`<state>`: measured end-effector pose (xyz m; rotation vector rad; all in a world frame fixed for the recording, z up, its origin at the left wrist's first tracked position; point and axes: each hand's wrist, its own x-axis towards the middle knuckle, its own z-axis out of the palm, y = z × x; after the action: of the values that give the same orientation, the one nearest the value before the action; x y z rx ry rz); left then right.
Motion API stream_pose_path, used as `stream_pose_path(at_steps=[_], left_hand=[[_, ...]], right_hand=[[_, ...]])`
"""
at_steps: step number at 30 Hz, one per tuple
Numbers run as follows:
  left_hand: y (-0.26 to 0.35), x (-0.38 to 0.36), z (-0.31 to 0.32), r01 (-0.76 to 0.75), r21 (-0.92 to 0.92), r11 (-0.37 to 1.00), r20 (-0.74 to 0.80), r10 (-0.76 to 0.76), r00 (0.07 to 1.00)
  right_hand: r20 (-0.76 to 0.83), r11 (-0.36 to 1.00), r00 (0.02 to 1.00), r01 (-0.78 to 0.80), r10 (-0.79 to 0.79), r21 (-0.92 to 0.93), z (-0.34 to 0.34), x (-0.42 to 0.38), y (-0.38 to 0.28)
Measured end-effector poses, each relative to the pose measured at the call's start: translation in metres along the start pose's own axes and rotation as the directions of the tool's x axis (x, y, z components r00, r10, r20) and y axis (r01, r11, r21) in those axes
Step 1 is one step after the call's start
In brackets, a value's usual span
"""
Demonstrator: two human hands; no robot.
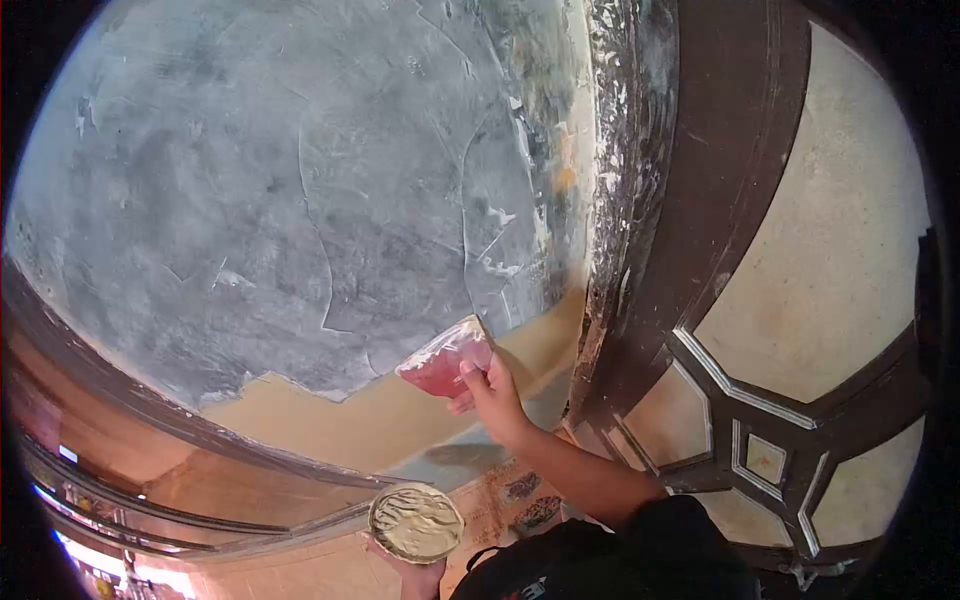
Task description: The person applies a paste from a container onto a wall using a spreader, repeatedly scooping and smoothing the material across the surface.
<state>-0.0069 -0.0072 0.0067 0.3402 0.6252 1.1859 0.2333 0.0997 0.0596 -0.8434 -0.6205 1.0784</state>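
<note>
A red, flat spreading tool with whitish paste along its upper edge rests at the lower border of a grey plastered wall. My right hand grips it from the right, fingers closed round its edge. Below and to the left, my left hand holds up a round container from underneath, most of its fingers hidden. Cream-coloured paste with ridges on its surface fills the container. Next to the tool, a tan strip of wall shows under the ragged edge of the grey coat.
A dark, paint-flecked upright edge borders the wall on the right. Beyond it stands dark framing with pale panels and white trim. A long dark ledge curves along the lower left, with a reddish-brown floor below.
</note>
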Motion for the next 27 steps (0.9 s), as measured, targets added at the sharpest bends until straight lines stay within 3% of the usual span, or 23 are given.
stream_pose_path(at_steps=[4,5,6,7,8,9,11,13,14,15,17,18,22,23,25,26,27], left_hand=[[0.001,-0.01,0.015,-0.016,-0.008,1.0,0.024,0.016,1.0],[-0.002,-0.016,0.029,-0.214,0.409,0.887,0.048,0.213,0.976],[-0.004,-0.019,0.038,-0.357,0.737,0.574,0.153,0.373,0.915],[-0.002,-0.016,0.027,-0.359,0.737,0.573,0.154,0.375,0.914],[0.001,-0.011,0.007,-0.221,0.408,0.886,0.044,0.222,0.974],[0.003,-0.009,-0.005,-0.03,-0.011,1.0,0.013,0.03,0.999],[0.003,-0.011,-0.002,-0.055,0.034,0.998,0.086,0.052,0.995],[0.001,-0.011,-0.002,-0.124,0.206,0.971,0.202,0.081,0.976],[-0.001,-0.007,-0.005,-0.01,0.052,0.999,-0.115,0.016,0.993],[-0.002,-0.008,-0.004,-0.009,0.053,0.999,-0.114,0.015,0.993],[-0.004,-0.01,-0.002,-0.067,0.121,0.99,0.134,0.05,0.99],[-0.004,-0.007,0.0,0.02,-0.029,0.999,0.012,-0.02,1.0],[-0.007,-0.01,-0.008,-0.031,0.058,0.998,0.032,0.03,0.999],[-0.009,-0.009,-0.014,-0.129,0.287,0.949,0.037,0.123,0.992],[-0.015,-0.007,-0.028,-0.275,0.684,0.676,0.097,0.289,0.952],[-0.016,-0.007,-0.034,-0.313,0.826,0.469,0.151,0.351,0.924],[-0.016,-0.008,-0.04,-0.311,0.825,0.471,0.142,0.359,0.922]], right_hand=[[-0.08,0.997,0.997,0.014,-0.02,-0.071,-0.022,0.003,0.015],[-0.078,0.998,0.997,0.014,-0.019,-0.069,-0.032,0.004,0.027],[-0.126,0.997,0.992,-0.011,0.002,-0.072,-0.045,0.004,0.042],[-0.174,0.997,0.985,-0.036,0.022,-0.075,-0.058,0.004,0.058],[-0.181,0.996,0.983,-0.051,0.037,-0.068,-0.075,0.005,0.079],[-0.178,0.996,0.983,-0.051,0.039,-0.067,-0.09,0.005,0.098],[-0.244,0.984,0.965,-0.127,0.093,-0.125,-0.116,0.002,0.126],[-0.226,0.982,0.968,-0.142,0.111,-0.127,-0.134,-0.003,0.143],[-0.26,0.971,0.947,-0.219,0.188,-0.097,-0.142,-0.004,0.155],[-0.292,0.954,0.92,-0.293,0.263,-0.064,-0.146,-0.007,0.159],[-0.305,0.945,0.904,-0.326,0.301,-0.032,-0.158,-0.021,0.165],[-0.294,0.937,0.896,-0.35,0.332,-0.012,-0.159,-0.029,0.165],[-0.25,0.906,0.876,-0.423,0.412,0.013,-0.139,-0.046,0.149],[-0.247,0.897,0.865,-0.442,0.436,0.034,-0.127,-0.047,0.14],[-0.198,0.904,0.883,-0.422,0.426,0.063,-0.102,-0.048,0.12],[-0.155,0.913,0.9,-0.395,0.407,0.103,-0.089,-0.047,0.112],[-0.147,0.91,0.899,-0.403,0.413,0.096,-0.077,-0.046,0.106]])
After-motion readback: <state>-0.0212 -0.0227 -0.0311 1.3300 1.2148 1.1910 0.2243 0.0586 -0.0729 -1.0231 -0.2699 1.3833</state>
